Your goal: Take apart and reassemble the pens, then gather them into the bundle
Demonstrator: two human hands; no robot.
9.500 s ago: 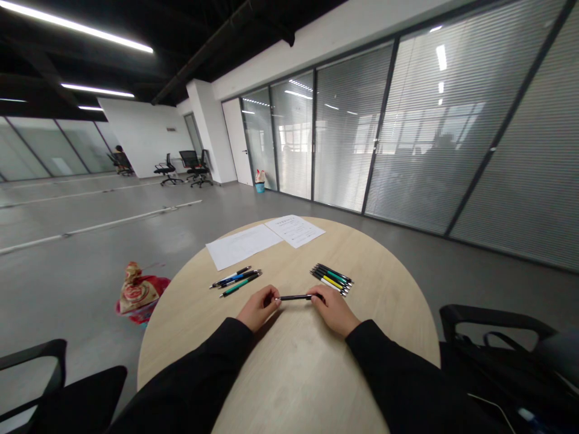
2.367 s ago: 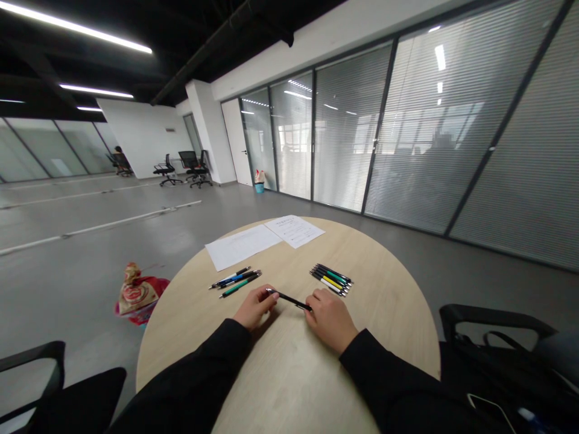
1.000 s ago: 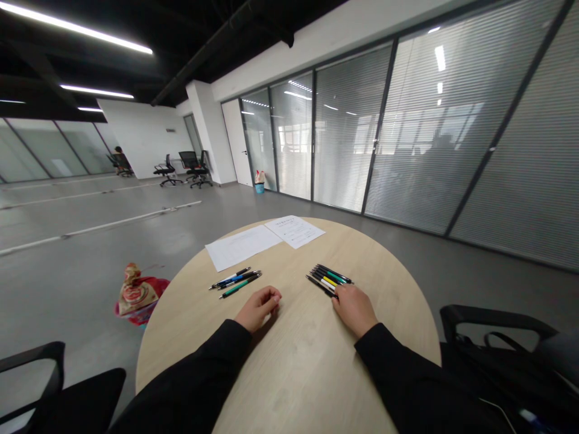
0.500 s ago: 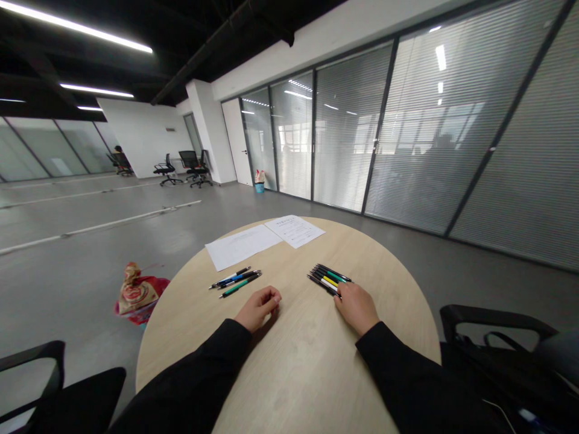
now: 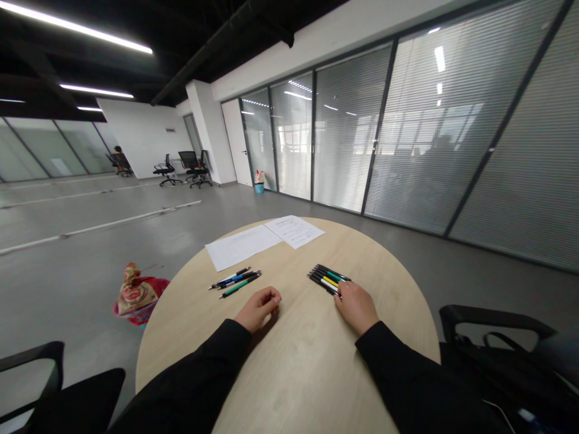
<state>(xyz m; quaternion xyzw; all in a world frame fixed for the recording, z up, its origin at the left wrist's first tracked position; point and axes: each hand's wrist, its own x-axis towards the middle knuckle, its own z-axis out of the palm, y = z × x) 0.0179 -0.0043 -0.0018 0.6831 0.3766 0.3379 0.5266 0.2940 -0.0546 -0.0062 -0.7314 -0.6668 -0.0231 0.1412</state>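
My right hand (image 5: 357, 306) rests on the round wooden table (image 5: 294, 374), and its fingertips touch the near ends of a tidy row of several pens (image 5: 326, 276), black, green, yellow and white. None of the pens is lifted or gripped. My left hand (image 5: 259, 308) lies loosely curled on the table with nothing in it. It is just below a second small group of pens (image 5: 236, 281), blue, black and green, and does not touch them.
Two white paper sheets (image 5: 244, 245) (image 5: 295, 230) lie at the table's far side. Black chair arms flank me at left (image 5: 31, 361) and right (image 5: 495, 319). A red printed bag (image 5: 136, 294) sits on the grey floor. Glass partitions run along the right.
The black pen that both hands held has gone into the right-hand row. My right hand moved right with it and now rests at the row's ends. My left hand stays curled in place.
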